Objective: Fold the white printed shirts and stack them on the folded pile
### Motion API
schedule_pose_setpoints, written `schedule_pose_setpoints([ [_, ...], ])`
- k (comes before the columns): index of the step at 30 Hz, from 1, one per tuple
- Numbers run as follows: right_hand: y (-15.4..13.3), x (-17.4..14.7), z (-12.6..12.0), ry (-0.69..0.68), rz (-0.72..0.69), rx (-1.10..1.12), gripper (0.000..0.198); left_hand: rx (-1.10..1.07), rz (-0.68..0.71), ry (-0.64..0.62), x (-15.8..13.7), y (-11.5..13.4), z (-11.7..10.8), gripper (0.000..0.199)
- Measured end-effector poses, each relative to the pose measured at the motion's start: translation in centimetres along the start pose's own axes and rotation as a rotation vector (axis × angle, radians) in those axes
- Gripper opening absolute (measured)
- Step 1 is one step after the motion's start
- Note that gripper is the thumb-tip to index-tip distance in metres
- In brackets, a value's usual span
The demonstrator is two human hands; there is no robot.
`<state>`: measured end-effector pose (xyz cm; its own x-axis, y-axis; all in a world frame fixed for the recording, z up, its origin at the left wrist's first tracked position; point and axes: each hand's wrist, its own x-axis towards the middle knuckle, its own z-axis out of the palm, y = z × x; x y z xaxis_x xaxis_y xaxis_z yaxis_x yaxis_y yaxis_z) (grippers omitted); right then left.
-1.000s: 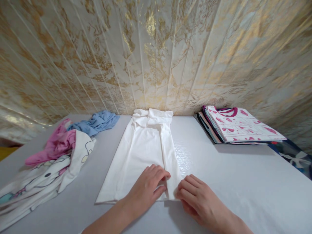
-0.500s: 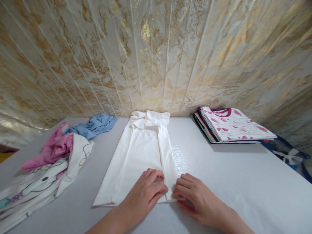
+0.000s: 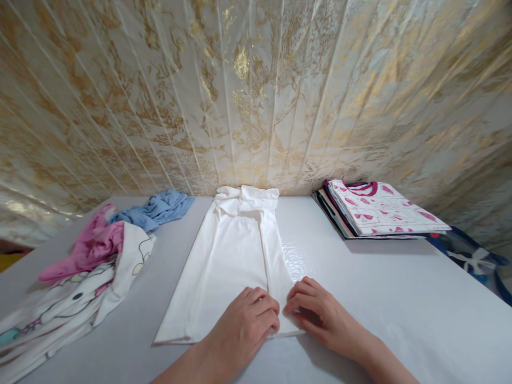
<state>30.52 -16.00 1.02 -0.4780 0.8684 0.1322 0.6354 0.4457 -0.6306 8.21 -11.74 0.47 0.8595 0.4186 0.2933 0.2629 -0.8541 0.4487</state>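
A white shirt (image 3: 232,261) lies flat before me, its sides folded inward in a long panel and the bunched part at the far end. My left hand (image 3: 252,320) rests over its near right corner, fingers curled down on the cloth by the folded edge. On the right border of the same corner, my right hand (image 3: 320,312) has its fingers bent and its thumb close to the forefinger, pinching the cloth. The fingertips of both hands are partly hidden.
To the left lie a crumpled pink garment (image 3: 86,248), a white printed garment (image 3: 76,314) and a blue garment (image 3: 158,207). A stack of folded clothes (image 3: 392,208) stands at the back right. Behind the table (image 3: 392,309) hangs a gold-patterned curtain (image 3: 256,96).
My left hand has shifted slightly right along the shirt's near edge. The right hand's fingers have moved a little and come closer to the left. The shirt's near right corner looks flatter.
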Motion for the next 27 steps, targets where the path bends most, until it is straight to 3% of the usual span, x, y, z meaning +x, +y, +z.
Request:
schedule_pose_setpoints([
  [4, 0.7, 0.4, -1.1, 0.073, 0.015, 0.014, 0.022, 0.039, 0.117, -0.164, 1.0, -1.3, -2.2, 0.015],
  [9, 2.2, 2.4, -2.6, 0.165, -0.032, -0.109, 0.034, 0.050, 0.299, -0.270, 2.9, -4.4, -3.3, 0.043],
  [14, 5.3, 6.4, -1.7, 0.021, -0.123, -0.259, 0.042, 0.000, 0.290, -0.322, 3.1, -5.6, -2.8, 0.048],
  [21, 12.4, 15.4, -1.8, 0.094, 0.032, -0.529, 0.049, 0.031, 0.323, -0.373, 3.3, -6.3, -2.5, 0.041],
  [24, 12.9, 17.0, -1.6, 0.136, 0.056, -0.553, 0.049, 0.039, 0.307, -0.348, 3.3, -6.2, -2.5, 0.041],
  [27, 12.2, 16.3, -1.4, 0.205, 0.048, -0.532, 0.048, 0.024, 0.292, -0.372, 3.0, -5.5, -2.5, 0.043],
])
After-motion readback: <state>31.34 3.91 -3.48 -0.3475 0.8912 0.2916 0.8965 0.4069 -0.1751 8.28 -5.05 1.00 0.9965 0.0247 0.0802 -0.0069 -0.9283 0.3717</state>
